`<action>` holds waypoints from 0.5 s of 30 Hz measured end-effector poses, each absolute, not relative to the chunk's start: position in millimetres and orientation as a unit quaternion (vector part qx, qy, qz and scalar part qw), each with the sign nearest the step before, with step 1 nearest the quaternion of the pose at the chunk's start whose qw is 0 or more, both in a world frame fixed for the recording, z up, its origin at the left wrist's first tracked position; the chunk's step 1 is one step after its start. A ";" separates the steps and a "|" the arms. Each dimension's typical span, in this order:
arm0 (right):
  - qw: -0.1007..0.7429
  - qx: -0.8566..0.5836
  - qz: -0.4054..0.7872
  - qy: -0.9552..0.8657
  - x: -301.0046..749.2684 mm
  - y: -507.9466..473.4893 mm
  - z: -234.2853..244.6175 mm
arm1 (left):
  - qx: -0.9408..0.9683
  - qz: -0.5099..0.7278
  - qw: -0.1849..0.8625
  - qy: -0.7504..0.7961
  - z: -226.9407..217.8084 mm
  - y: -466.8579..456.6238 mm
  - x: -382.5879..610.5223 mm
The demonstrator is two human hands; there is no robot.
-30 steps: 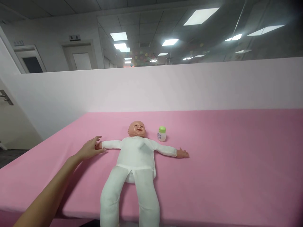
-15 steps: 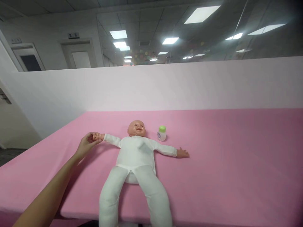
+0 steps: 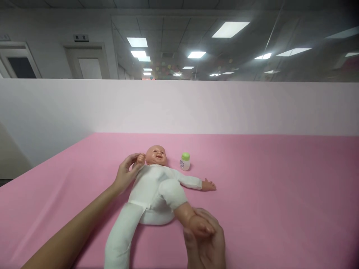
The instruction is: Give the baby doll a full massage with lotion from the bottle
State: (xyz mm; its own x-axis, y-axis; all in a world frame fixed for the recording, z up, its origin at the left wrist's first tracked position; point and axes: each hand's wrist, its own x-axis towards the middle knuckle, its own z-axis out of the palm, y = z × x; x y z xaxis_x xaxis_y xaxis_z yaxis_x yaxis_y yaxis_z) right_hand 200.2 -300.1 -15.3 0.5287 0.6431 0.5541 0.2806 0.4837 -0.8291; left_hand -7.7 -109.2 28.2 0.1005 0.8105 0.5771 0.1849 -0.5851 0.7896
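Note:
A baby doll (image 3: 151,186) in a white cloth suit lies on its back, head at the far end. My left hand (image 3: 127,173) is closed around the doll's hand (image 3: 141,159) on the left, which is bent up beside its head. At the lower middle, my right hand (image 3: 210,239) cups the doll's bare foot (image 3: 200,226), and that leg is raised with its knee bent over the belly. The doll's other leg (image 3: 120,235) stretches toward me, its end cut off by the frame. Its other arm lies out to the right.
A small jar (image 3: 185,162) with a green lid stands right of the doll's head. Pink cloth (image 3: 266,194) covers the table, and a low white wall (image 3: 196,106) runs along its back. Beyond are doors and lit ceiling panels.
My left hand has brought the doll's hand inward, from stretched out to beside its head. My right hand has come into view holding a foot, and that leg is now lifted and bent.

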 end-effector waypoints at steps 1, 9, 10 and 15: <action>0.726 -0.488 0.135 -0.465 192.9 -293.7 -11.5 | 0.712 0.542 0.250 0.370 24.6 -113.3 -5.3; 0.697 -0.480 0.183 -0.501 164.3 -258.9 -8.8 | 0.830 0.476 0.111 0.271 -0.9 -120.2 -7.6; 0.692 -0.483 0.188 -0.503 163.0 -257.1 -8.7 | 0.840 0.469 0.090 0.257 -1.7 -118.9 -8.3; 0.692 -0.480 0.211 -0.495 160.6 -256.9 -6.2 | 0.860 0.444 0.045 0.247 -3.1 -115.4 -12.5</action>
